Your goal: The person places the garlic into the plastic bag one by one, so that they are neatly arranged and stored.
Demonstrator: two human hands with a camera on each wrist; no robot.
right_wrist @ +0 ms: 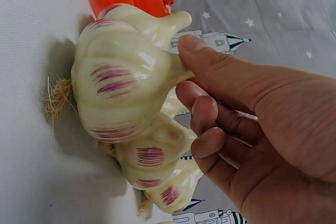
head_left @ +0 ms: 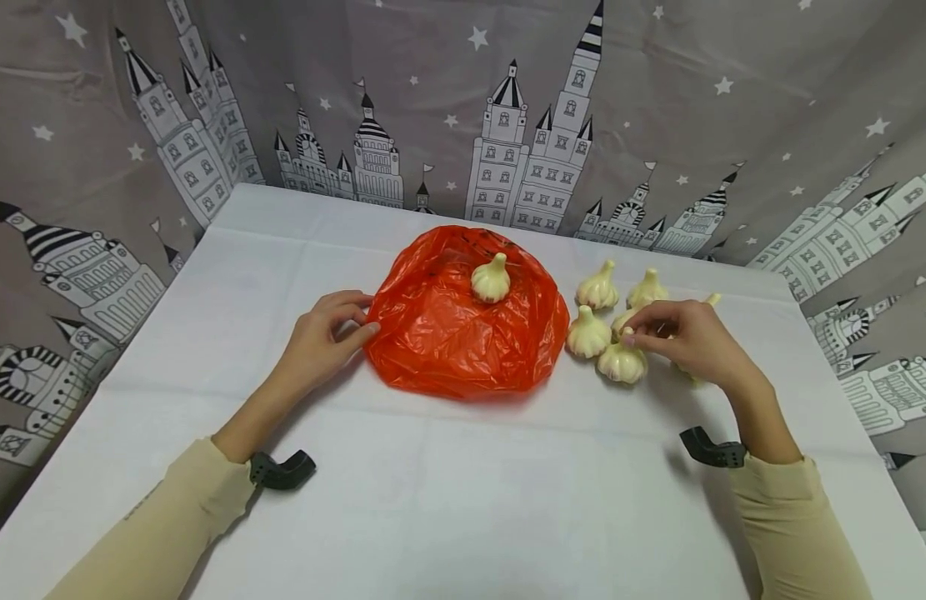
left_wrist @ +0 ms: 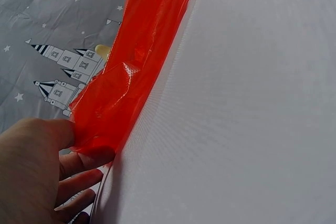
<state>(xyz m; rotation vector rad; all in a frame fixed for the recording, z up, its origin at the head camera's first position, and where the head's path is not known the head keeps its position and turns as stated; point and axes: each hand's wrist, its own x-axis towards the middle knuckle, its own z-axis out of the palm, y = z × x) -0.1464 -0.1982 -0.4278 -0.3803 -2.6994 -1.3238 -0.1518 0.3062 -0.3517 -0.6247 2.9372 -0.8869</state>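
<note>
Fingers [right_wrist: 203,111] pinching glossy garlic bulb [right_wrist: 118,74], crinkled plastic bag [head_left: 463,342]

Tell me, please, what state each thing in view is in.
Thin red plastic bag: mouth open.
Round cream garlic bulb inside it: stem up.
Held cream, purple-streaked garlic bulb: stem pinched; lifted or not, unclear.
Other cream garlic bulbs: grouped outside the bag.
Bare left hand: pinching the bag's edge.
Bare right hand: pinching the held bulb's stem.

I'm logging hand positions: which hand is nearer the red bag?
Left. The left hand pinches the edge of the red bag on its left side; the right hand is apart, beyond its right side, pinching a garlic bulb by its stem.
</note>
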